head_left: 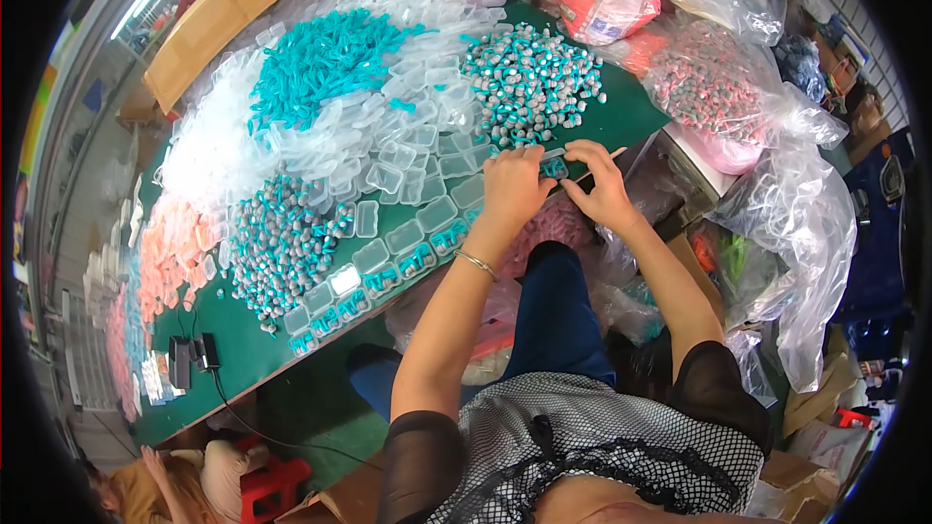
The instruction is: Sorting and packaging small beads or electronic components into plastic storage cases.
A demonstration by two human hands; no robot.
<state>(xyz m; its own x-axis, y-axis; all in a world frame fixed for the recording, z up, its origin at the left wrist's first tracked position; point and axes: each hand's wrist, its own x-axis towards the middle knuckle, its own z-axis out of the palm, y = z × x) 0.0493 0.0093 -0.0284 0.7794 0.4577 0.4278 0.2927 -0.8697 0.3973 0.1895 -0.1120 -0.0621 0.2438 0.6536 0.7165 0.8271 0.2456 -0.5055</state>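
Observation:
At the near edge of the green table, a small clear plastic box (553, 168) with teal pieces inside sits between my two hands. My left hand (515, 186) closes on its left end, fingers over the far side and thumb in front. My right hand (602, 186) pinches its right end between thumb and fingertips. Just beyond my hands spreads a pile of small grey-and-teal plugs (532, 82). Leftward along the edge runs a row of opened clear boxes (416, 260), several with teal pieces in them.
A heap of clear empty boxes (218, 131) covers the back, topped by teal plastic pieces (320, 63). Another plug pile (282, 243) and peach pieces (175, 252) lie left. Clear bags (714, 87) crowd the right. A person (175, 485) sits lower left beside a red stool (272, 485).

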